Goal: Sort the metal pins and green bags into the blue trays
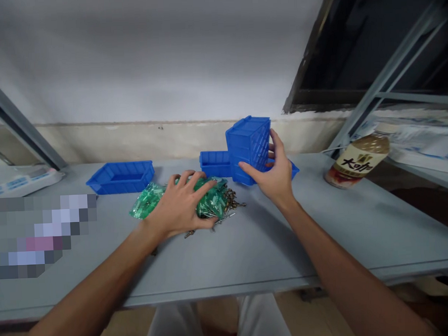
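My right hand [276, 178] grips a blue plastic bin [245, 149] by its side, thumb apart from the fingers. The bin is tipped up, its ribbed outside facing me, so its inside is hidden. My left hand [181, 203] lies over a pile of green translucent pieces [212, 203], with its fingers spread and touching the top. Part of the green heap [148, 200] shows to the left of that hand. Small brass-coloured and silver metal parts [231, 201] are loose at the pile's right edge; a few lie in front of it.
One blue bin [121, 185] stands at the back left, another [214, 164] behind the held one. A labelled drink bottle [359, 157] leans at the right near a metal rack post. A white power strip [26, 180] lies at the left. The grey table [228, 267] ends close in front.
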`<state>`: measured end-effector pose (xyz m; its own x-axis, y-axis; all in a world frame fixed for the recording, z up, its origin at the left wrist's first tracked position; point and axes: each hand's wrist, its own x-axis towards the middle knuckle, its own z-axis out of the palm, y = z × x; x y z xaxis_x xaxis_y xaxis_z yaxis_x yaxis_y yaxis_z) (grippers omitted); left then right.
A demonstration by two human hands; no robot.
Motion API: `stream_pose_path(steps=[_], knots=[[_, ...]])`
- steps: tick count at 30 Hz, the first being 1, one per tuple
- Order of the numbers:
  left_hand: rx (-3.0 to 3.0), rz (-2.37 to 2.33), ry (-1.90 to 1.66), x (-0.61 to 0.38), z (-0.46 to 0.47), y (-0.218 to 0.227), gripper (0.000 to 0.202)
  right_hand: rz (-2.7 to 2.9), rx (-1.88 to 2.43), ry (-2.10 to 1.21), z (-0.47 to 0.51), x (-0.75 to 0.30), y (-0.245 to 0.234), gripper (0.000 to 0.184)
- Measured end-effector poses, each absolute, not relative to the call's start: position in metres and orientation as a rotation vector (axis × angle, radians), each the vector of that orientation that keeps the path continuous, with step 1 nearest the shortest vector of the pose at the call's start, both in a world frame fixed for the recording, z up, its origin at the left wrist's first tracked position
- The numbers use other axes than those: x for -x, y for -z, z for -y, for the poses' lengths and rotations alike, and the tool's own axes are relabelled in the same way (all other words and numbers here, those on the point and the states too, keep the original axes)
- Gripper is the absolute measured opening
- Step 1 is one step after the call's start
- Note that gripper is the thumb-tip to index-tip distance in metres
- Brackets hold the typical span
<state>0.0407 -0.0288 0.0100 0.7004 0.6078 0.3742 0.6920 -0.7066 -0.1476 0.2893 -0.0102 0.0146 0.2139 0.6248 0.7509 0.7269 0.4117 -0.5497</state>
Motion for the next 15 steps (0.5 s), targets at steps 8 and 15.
stream_pose_path(steps=[8, 15], knots=[[2.657, 0.976, 0.473, -0.0383, 0.0311, -0.0152, 0.078, 1.498, 1.246, 0.142, 0.0094, -0.2911, -0.0143, 0.095], [2.618, 1.039, 0.420, -0.0350, 0.0276, -0.0105, 0.066, 1.506, 1.248, 0.146, 0.0124, -0.2896, -0.0158, 0.094]])
